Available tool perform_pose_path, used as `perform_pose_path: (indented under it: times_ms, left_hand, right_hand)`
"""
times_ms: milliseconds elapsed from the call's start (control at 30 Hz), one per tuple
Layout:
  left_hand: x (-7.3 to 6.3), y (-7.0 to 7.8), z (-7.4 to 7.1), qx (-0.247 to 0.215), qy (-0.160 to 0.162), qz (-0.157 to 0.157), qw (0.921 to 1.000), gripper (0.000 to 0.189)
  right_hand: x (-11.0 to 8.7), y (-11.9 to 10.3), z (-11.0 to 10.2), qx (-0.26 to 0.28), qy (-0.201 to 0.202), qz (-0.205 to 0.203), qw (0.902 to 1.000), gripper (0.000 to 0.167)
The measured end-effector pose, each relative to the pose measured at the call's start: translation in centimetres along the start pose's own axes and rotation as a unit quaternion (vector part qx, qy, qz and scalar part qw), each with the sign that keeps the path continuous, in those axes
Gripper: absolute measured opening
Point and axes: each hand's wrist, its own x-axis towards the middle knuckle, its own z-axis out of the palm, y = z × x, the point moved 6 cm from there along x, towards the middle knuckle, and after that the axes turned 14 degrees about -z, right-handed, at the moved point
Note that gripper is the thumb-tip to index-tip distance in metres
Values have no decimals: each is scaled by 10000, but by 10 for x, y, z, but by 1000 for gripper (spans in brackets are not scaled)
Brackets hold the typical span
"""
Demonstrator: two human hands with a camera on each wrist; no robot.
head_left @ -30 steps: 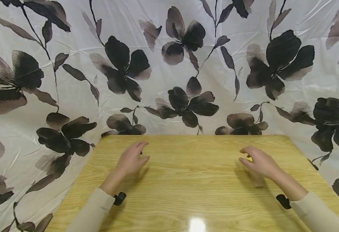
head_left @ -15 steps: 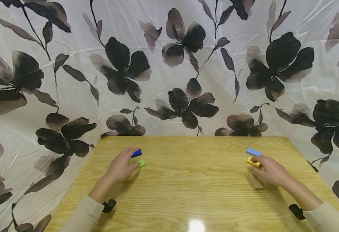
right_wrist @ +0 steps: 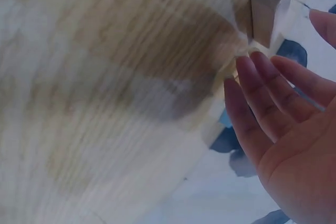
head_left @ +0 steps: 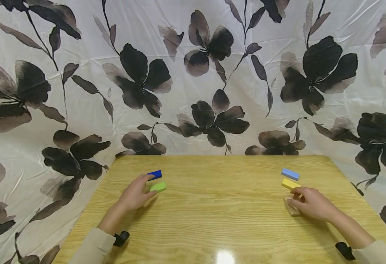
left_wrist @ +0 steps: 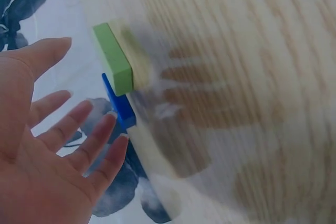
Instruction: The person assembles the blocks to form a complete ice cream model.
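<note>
Head view: the wooden block (head_left: 293, 211) lies on the desk (head_left: 222, 212) at three o'clock from its middle, partly covered by the right hand (head_left: 313, 203). At twelve o'clock from it are the yellow block (head_left: 288, 183) and, farther on, the light blue block (head_left: 290, 174). Across the desk, at ten o'clock, lie the blue block (head_left: 157, 175) and, on its six o'clock side, the green block (head_left: 158, 187), both beside the left hand (head_left: 136, 192). All five look stiff and are probably light and hard to damage; the painted-looking ones may be slicker than the wooden block. The long sides, near the middle, seem the best place for a thumb-and-finger hold. The right hand bends loosely about the wooden block; contact cannot be told from here.

Left wrist view: the left hand is relaxed, thumb well apart from the spread fingers, holding nothing. The green block is at one o'clock from the palm; the blue block, at six o'clock from the green block, is near the fingertips, touching or not unclear.

Right wrist view: the wooden block is at twelve o'clock from the palm, between thumb and fingertips. The right hand's fingers are nearly straight, a gap shows on the thumb side, and nothing is gripped
</note>
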Motion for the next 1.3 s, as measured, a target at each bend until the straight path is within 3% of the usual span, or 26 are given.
perform_pose_path:
  times_ms: [267,800,1033,1300]
  left_hand:
    - [1,-13,7,-321,-286,-243,9988,65]
    - [5,-18,13,-629,-609,-380,9954,57]
    - [6,-17,12,-641,-654,-283,9954,54]
    - [9,-16,12,-583,-569,-95,9966,48]
  right_hand:
    - [-5,0,6,73,85,-69,9999,28]
    - [-14,-1,8,286,59,132,9995,33]
    - [-17,-1,9,207,103,181,9996,38]
    - [-19,0,9,311,107,338,9989,31]
